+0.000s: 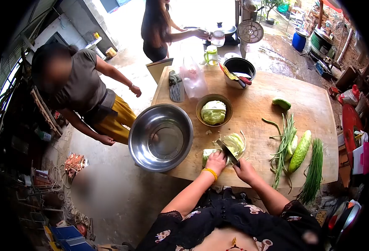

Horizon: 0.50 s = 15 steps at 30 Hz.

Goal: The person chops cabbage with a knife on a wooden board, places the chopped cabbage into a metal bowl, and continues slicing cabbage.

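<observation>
At the wooden table's front edge, my right hand (245, 170) is wrapped round the handle of a dark-bladed knife (228, 152). The blade points up and to the left, over cut cabbage (234, 143). My left hand (216, 162), with a yellow band at its wrist, presses on a pale green cabbage piece (208, 155) just left of the blade. Behind them a brown bowl (198, 109) holds a piece of cabbage (213, 112). A large steel basin (140, 144) stands left of my hands, with what looks like some water in it.
Green beans (285, 144), cucumbers (300, 151) and chives (314, 171) lie on the table's (251, 113) right side. A black pot (239, 66) and plastic bag (194, 79) stand at the back. One person (84, 83) stands at the left, another (155, 33) behind the table.
</observation>
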### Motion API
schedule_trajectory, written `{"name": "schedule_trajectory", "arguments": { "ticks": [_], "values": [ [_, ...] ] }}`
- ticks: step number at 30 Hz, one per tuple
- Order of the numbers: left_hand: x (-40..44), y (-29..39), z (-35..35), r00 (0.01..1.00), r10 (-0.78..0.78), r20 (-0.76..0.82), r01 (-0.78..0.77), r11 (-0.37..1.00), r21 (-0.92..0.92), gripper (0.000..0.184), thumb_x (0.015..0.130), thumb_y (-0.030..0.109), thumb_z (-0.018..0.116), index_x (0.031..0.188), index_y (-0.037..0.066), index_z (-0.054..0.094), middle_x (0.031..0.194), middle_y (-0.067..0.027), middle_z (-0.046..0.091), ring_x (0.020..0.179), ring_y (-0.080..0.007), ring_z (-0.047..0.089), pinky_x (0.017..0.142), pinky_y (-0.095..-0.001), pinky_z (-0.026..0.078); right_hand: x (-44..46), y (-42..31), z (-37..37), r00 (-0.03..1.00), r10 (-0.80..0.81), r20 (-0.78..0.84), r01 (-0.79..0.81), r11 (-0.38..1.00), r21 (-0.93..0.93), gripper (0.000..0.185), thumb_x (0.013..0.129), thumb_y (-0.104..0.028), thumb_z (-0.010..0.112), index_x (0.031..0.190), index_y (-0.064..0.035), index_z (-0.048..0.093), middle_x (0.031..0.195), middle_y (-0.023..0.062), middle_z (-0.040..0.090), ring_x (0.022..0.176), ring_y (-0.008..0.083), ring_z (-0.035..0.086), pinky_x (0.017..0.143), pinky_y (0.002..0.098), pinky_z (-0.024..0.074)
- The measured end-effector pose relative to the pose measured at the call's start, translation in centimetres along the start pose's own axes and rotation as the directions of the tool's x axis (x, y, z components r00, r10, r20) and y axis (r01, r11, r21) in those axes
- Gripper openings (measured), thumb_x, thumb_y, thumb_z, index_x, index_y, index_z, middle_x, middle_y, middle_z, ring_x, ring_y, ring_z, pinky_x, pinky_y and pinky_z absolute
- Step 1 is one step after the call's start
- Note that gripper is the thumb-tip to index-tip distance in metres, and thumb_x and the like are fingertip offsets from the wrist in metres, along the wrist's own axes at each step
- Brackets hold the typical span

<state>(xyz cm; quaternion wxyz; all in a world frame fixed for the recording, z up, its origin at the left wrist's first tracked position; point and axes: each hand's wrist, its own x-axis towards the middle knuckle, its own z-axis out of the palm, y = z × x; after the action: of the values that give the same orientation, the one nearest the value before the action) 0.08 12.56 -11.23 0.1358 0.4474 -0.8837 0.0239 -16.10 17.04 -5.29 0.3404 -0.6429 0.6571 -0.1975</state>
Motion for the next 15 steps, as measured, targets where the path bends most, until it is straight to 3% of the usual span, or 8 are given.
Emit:
{"name": "schedule_trajectory", "arguments": {
  "ticks": [4,15],
  "values": [
    [0.0,0.1,-0.9,0.999,-0.004,0.046,0.004,1.0,-0.003,0.023,0.075,0.018,0.047,0.092,0.01,0.06,0.095,-0.0033,0.053,0.094,-0.0201,0.047,0.078,-0.0327,0.039,0.1,0.2,0.0,1.0,-0.004,0.014,0.005,1.0,-0.017,0.028,0.077,-0.024,0.059,0.087,-0.0015,0.045,0.074,0.0242,0.056,0.073,0.0416,0.055,0.063,0.0472,0.0433],
    [0.1,0.1,-0.8,1.0,-0.011,0.024,0.011,1.0,-0.018,0.022,0.074,0.018,0.047,0.09,0.011,0.06,0.094,-0.003,0.053,0.096,-0.0198,0.047,0.08,-0.0327,0.039,0.2,0.8,0.4,1.0,0.015,0.011,-0.015,0.999,-0.048,0.029,0.077,-0.026,0.059,0.086,-0.0023,0.045,0.073,0.0232,0.057,0.072,0.0423,0.054,0.061,0.0483,0.0426]
  ]
}}
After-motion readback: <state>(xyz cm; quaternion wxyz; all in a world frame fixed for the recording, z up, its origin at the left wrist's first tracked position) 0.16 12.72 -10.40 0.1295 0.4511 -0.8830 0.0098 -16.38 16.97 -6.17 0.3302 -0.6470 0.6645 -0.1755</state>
